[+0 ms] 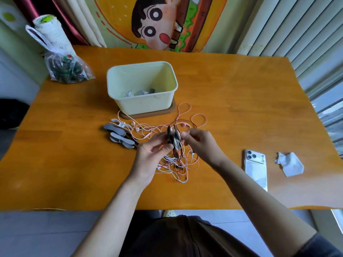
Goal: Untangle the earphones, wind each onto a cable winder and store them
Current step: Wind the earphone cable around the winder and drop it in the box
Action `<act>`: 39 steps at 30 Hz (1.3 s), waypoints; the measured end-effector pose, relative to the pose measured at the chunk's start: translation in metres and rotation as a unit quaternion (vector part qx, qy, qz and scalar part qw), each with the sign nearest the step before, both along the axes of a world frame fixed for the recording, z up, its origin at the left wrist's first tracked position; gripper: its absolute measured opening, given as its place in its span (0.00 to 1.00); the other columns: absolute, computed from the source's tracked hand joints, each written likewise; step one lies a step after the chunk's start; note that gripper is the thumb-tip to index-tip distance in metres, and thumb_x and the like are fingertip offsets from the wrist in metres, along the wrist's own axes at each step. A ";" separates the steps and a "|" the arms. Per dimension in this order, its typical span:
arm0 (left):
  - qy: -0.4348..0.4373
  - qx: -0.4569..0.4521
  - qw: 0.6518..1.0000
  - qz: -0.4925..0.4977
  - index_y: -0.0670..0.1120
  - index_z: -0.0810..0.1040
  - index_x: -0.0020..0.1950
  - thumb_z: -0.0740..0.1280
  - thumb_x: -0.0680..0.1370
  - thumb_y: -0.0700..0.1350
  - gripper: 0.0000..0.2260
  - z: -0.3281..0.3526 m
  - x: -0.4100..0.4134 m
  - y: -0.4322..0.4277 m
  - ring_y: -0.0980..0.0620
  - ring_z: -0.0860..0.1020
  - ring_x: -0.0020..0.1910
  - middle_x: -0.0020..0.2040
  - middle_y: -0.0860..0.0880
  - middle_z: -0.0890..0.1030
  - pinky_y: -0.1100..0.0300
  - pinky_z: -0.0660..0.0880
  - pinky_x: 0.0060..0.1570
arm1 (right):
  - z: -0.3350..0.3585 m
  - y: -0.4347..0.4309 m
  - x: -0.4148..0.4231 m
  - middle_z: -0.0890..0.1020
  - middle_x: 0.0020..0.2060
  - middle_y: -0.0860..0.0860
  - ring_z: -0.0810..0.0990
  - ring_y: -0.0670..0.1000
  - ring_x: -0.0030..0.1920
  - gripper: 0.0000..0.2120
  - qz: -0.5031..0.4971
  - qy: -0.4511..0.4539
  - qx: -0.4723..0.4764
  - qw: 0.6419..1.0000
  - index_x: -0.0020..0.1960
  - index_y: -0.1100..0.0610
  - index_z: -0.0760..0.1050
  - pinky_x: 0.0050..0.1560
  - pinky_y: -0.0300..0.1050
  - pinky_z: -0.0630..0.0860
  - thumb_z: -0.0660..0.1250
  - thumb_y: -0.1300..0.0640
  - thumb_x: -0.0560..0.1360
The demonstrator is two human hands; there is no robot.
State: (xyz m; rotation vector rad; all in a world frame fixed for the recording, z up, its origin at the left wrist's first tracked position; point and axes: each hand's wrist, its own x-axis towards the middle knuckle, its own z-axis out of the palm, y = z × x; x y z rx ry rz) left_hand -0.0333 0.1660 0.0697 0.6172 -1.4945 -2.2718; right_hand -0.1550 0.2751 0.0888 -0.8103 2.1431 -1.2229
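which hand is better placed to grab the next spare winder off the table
Left, probably. The spare winders lie just beside the left hand, while the right hand sits across the earphone tangle. Both hold a winder, so it must be set down first.

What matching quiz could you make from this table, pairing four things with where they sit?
Things:
1 cream box
2 phone
3 spare winders
4 plastic bag

Places:
A far left corner of the table
B beside the crumpled paper
C on a brown mat
D just left of the tangled earphones

Pairs: 1-C, 2-B, 3-D, 4-A.
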 end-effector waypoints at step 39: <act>-0.128 -0.268 0.944 -0.144 0.53 0.82 0.54 0.70 0.74 0.36 0.14 -0.016 -0.013 -0.097 0.60 0.79 0.53 0.53 0.54 0.83 0.68 0.72 0.54 | 0.012 -0.054 0.000 0.81 0.40 0.47 0.77 0.46 0.37 0.09 0.015 0.217 0.069 0.974 0.47 0.54 0.83 0.38 0.42 0.74 0.68 0.50 0.75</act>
